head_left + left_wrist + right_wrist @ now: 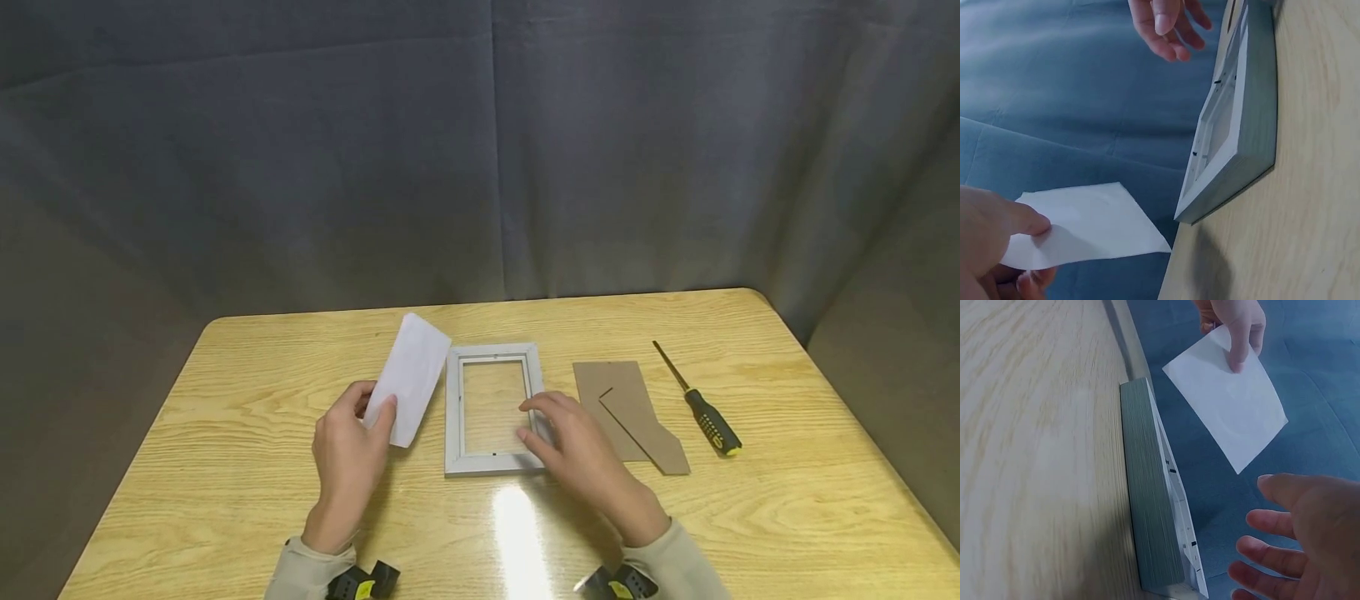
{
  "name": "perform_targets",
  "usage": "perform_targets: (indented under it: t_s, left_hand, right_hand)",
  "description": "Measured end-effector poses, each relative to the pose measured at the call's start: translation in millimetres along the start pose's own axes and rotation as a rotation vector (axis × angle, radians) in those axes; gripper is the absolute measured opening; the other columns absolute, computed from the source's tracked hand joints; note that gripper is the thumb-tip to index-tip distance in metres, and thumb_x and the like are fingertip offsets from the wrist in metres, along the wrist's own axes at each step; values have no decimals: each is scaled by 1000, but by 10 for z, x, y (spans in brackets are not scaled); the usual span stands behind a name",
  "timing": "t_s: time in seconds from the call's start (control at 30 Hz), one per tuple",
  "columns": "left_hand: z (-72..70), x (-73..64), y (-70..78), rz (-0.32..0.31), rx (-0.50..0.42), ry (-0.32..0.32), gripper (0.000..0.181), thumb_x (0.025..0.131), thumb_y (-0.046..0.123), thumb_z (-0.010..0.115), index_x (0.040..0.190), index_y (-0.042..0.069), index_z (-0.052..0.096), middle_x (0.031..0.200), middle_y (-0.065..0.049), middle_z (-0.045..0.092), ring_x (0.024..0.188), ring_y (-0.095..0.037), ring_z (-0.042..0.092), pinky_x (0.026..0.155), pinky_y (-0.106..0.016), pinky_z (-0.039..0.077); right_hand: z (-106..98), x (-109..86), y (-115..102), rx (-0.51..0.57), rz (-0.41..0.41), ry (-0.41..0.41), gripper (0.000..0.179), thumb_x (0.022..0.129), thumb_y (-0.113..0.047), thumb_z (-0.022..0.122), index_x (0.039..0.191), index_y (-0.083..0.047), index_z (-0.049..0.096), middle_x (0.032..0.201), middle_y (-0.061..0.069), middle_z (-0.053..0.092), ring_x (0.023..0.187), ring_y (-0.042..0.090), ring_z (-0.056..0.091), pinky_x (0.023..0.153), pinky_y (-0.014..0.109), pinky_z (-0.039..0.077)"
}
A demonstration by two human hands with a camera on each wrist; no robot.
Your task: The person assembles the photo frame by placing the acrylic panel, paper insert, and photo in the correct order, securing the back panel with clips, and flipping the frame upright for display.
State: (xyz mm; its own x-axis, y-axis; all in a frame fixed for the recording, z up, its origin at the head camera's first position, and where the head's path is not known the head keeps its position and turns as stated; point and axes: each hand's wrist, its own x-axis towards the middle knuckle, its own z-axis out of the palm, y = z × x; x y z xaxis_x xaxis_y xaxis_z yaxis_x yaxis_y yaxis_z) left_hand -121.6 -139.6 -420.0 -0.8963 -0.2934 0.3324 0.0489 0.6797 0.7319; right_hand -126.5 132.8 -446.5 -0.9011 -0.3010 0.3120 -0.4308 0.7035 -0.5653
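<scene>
My left hand [351,446] pinches a white sheet of paper [411,375] between thumb and fingers, holding it tilted above the table, left of the frame. A grey-white picture frame [454,417] lies flat, small dark tabs showing along its inner edge. Over its lower right corner hovers my right hand [581,450], fingers spread and holding nothing. In the right wrist view the fingers of the right hand [1310,537] are apart, with the paper [1229,394] beyond them. The left wrist view shows the thumb of the left hand [997,231] on top of the paper [1091,225].
Right of the frame lies a brown backing board [607,379] with its angled stand leg [652,437]. Farther right is a screwdriver [705,417] with a black and yellow handle. A dark curtain [480,167] hangs behind the wooden table [247,400].
</scene>
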Motion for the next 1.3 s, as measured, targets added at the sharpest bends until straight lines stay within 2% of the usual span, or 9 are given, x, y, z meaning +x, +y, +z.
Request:
perform_targets:
  t_s: [0.27,0.37,0.5,0.6,0.73,1.03,1.3]
  left_hand:
    - [124,-74,53,29,-170,-75,16,89,6,74,104,-1,72,93,-16,78,82,-24,69,75,-28,52]
    - [170,-101,72,36,-223,-105,15,90,4,73,103,-2,71,93,-18,77,79,-23,70,66,-25,56]
    - [226,-139,92,-5,-323,-175,18,93,3,69,109,-6,68,98,-23,74,81,-27,73,54,-29,59]
    - [270,-169,102,-44,-381,-229,21,95,3,66,114,-7,66,104,-25,73,89,-31,74,57,-30,61]
    - [324,-199,111,-66,-409,-277,23,96,1,63,117,-8,65,109,-27,72,95,-32,74,61,-28,61]
    - [383,-212,111,-129,-522,-384,30,97,-4,56,125,-15,58,106,-31,71,89,-30,76,62,-28,61]
    - [484,-269,81,-152,-525,-427,29,97,-3,58,124,-13,60,107,-32,72,91,-33,76,62,-28,61]
  right_hand:
    - [-18,-4,5,9,20,-8,30,92,-23,74,117,-6,69,127,13,68,125,34,61,106,52,49]
    - [-22,0,6,14,21,-10,30,92,-23,74,117,-6,69,127,13,68,125,34,61,106,52,49]
    - [-23,2,6,12,23,-15,30,93,-23,74,117,-6,69,127,14,68,125,35,61,106,52,49]
    - [-22,3,7,11,26,-14,30,92,-23,74,117,-6,69,127,14,68,125,35,61,106,53,49]
    - [-19,3,12,9,25,-9,30,92,-23,74,117,-6,69,126,13,68,124,35,62,105,52,49]
    - [-10,20,26,10,8,-5,30,93,-22,74,117,-5,69,124,12,69,122,34,63,105,52,49]
    - [-15,11,42,10,2,-6,30,93,-21,74,117,-5,69,124,13,69,121,34,63,104,52,50]
